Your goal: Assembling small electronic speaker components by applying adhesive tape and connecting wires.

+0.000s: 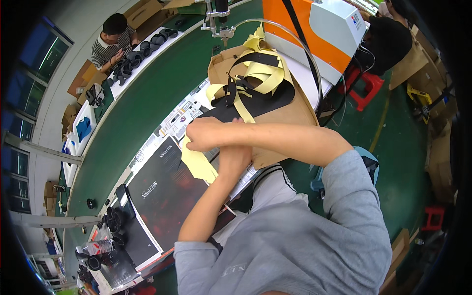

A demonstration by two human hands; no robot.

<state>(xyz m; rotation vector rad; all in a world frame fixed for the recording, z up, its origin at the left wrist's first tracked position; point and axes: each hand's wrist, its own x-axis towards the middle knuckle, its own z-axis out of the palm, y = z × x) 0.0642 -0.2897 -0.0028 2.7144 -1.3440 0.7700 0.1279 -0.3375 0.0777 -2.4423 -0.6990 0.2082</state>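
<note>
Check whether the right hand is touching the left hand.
Touching: the head view shows the right hand lying across the top of the left hand, no gap between them.

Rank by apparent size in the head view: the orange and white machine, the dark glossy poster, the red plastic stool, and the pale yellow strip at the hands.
1. Dark glossy poster
2. Orange and white machine, close to the poster, and it sits farther away
3. Pale yellow strip
4. Red plastic stool, similar to the strip but farther away, so unsure
</note>
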